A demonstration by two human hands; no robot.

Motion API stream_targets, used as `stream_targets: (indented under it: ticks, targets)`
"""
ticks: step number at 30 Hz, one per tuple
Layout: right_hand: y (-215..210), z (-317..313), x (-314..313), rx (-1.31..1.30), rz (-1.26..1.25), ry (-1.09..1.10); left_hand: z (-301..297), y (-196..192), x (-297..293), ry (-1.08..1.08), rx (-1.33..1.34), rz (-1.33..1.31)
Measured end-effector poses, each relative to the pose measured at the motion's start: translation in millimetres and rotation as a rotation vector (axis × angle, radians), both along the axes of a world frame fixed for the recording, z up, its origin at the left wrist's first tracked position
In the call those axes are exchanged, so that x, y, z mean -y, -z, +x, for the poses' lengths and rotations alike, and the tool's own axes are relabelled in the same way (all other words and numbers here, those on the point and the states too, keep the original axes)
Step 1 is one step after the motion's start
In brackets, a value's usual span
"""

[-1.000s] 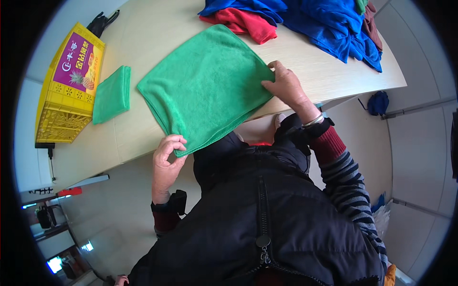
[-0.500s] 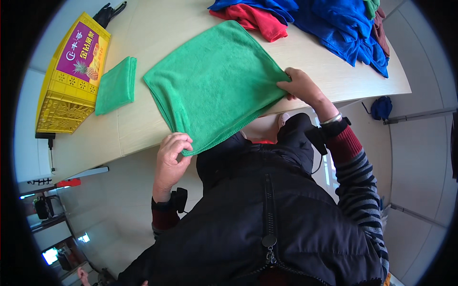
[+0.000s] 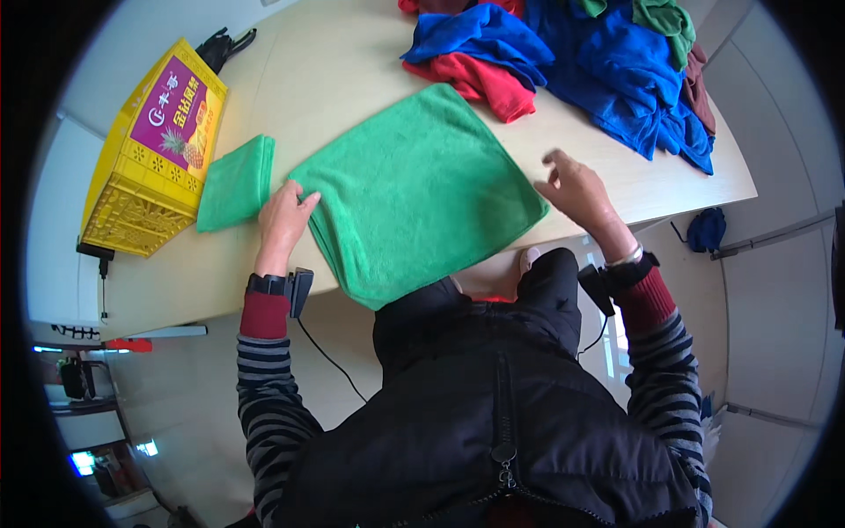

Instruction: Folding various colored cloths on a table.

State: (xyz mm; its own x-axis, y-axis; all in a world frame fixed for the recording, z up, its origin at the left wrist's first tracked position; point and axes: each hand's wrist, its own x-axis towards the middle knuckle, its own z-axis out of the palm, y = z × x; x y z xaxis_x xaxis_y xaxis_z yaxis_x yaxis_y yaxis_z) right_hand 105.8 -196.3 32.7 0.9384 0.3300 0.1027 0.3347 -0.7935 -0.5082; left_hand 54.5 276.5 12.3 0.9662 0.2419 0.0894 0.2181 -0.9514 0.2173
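A large green cloth (image 3: 422,194), folded double, lies flat on the pale wooden table (image 3: 352,70), its near corner hanging over the table's front edge. My left hand (image 3: 283,216) rests flat on the table with its fingertips touching the cloth's left edge. My right hand (image 3: 576,189) hovers open just beyond the cloth's right corner, holding nothing. A smaller folded green cloth (image 3: 236,183) lies to the left of my left hand.
A yellow plastic crate (image 3: 145,167) with a purple label stands at the table's left end. A heap of blue, red, green and brown cloths (image 3: 598,62) fills the far right of the table. A dark blue object (image 3: 704,231) lies on the floor at the right.
Both hands have let go of the cloth's near corners. My left hand moved up to the cloth's left edge; my right hand lifted off and opened at the right corner.
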Motion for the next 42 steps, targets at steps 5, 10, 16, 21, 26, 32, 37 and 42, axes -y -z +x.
stream_targets:
  ticks: [5,10,16,21,26,32,37,42]
  targets:
    - [-9,96,-32,0.152,0.022,-0.309,15,10,-6,-0.062,0.046,0.011]
    - [26,174,-61,0.151,-0.078,-0.468,34,20,-14,-0.058,0.039,-0.025]
    - [62,256,-42,0.129,-0.446,-0.041,30,30,-41,-0.129,-0.036,-0.133]
    - [73,315,88,0.397,-0.921,-0.183,85,21,4,0.058,0.08,-0.135]
    - [23,194,-26,0.155,-0.43,-0.055,49,16,-42,-0.002,0.173,0.02]
    - [-3,75,-26,0.205,-0.105,-0.215,67,9,-34,-0.024,0.154,-0.099]
    - [-17,6,-51,0.314,-0.085,-0.458,59,7,-41,-0.156,0.056,-0.821]
    - [-6,-46,-58,0.174,-0.138,-0.636,51,18,-51,-0.112,0.078,-0.452]
